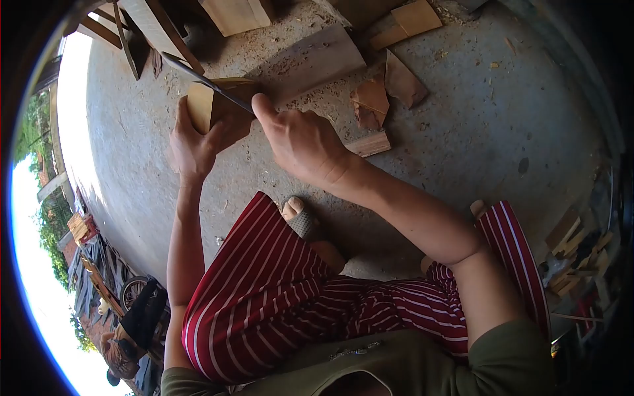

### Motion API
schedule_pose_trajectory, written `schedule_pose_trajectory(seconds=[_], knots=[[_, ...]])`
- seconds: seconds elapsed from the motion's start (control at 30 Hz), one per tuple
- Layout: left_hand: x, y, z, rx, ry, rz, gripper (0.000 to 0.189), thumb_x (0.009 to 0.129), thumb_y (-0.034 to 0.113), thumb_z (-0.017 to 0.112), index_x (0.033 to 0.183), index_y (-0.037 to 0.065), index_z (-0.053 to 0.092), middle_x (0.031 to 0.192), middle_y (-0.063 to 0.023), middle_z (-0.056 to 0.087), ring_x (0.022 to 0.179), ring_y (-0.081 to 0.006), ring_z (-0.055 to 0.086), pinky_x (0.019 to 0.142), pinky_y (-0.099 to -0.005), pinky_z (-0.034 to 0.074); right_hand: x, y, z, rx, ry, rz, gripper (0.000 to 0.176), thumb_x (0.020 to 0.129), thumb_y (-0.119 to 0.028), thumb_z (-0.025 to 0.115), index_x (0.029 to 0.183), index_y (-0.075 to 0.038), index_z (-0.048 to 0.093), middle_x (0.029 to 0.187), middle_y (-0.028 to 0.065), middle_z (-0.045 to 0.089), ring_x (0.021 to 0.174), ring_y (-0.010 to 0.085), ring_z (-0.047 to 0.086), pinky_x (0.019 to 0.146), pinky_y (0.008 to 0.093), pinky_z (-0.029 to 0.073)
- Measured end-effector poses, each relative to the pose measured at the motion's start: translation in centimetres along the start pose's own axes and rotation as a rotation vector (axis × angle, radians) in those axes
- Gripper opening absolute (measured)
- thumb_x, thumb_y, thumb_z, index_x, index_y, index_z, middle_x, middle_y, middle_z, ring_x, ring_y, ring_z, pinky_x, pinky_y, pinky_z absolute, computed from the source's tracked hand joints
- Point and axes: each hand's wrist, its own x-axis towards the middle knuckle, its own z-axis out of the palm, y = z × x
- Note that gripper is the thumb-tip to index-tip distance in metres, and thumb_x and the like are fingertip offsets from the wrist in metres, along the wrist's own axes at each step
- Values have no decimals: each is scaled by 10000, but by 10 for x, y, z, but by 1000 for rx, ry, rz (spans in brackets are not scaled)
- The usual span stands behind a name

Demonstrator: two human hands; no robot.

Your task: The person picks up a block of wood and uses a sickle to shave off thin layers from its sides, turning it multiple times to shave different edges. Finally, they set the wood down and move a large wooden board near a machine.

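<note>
My left hand (195, 146) is wrapped around a wooden block (201, 105), with the block's pale face toward the left and its darker side toward the right. In my right hand (300, 142) is a long, narrow knife (208, 82), its handle hidden inside my closed fingers. The knife's dark blade slants up and left across the top of the block, and its greyer tip reaches past it. My right thumb lies extended along the tool near the block's right end.
A thick wooden beam (310, 63) covered in shavings lies beyond my hands. Broken brown pieces (371, 102) and a short wood offcut (370, 144) rest on the concrete floor (475, 132). Scrap wood (574, 247) is heaped at right. A person (125, 346) is outside at lower left.
</note>
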Motion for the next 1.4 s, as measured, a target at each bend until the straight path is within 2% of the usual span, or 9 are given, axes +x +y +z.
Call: schedule_pose_trajectory(seconds=[0.2,0.5,0.57,0.6,0.73,0.87,1.03,1.23,1.4], knots=[[11,0,0,-87,-26,38,640,713,280,750,1243,-6,535,1025,-223,692,965,-325,688,851,-388,518,-1,60,51,-255,15,71,617,771,-56,651,1336,46,424,641,161,667,618,300,712,490,361,571],[-32,-15,0,-197,96,220,700,672,199,787,1302,32,531,1107,-186,685,1000,-265,686,883,-351,523,-16,57,1,-274,-64,106,457,901,-82,536,1334,15,426,703,205,680,647,321,712,519,424,570],[-44,-5,5,50,178,244,718,651,126,806,1317,79,540,1182,-147,676,1038,-304,679,902,-371,531,-20,69,2,-312,6,87,388,911,-84,526,1280,2,442,701,199,679,636,316,710,514,423,567],[-39,-7,6,182,224,434,732,642,85,807,1325,122,546,1247,-96,657,1079,-319,657,927,-389,535,-13,75,-2,-361,115,67,319,921,-86,517,1226,-11,458,700,194,678,625,311,708,509,421,565],[-29,-34,23,487,177,690,767,715,171,800,1409,180,472,1440,-71,513,1307,-286,508,1096,-437,409,-9,86,-7,-360,191,91,274,965,-223,569,1164,-61,472,744,166,691,639,327,698,503,438,534],[-55,-34,39,538,-116,572,917,717,368,816,1503,259,357,1592,-68,266,1458,-315,256,1190,-520,233,-17,85,8,-348,207,65,340,970,-287,552,1233,-95,457,813,173,689,657,344,705,517,439,559],[-43,-34,32,283,-186,497,775,823,402,724,1504,284,373,1602,-62,251,1465,-332,230,1173,-522,226,-17,83,18,-374,210,58,351,971,-274,554,1267,-118,449,834,177,688,653,359,693,522,447,553],[6,-45,18,70,-194,430,1075,632,560,840,1504,158,356,1579,-140,264,1461,-332,232,1179,-503,222,-11,83,14,-374,158,87,367,963,-249,564,1292,-128,454,806,163,692,634,366,680,531,457,547],[46,-46,8,141,-408,294,1073,549,462,914,1439,114,426,1383,-138,523,1355,-338,417,1110,-475,355,-11,86,17,-361,195,52,364,959,-239,567,1290,-124,471,765,156,695,624,369,679,525,462,542]])
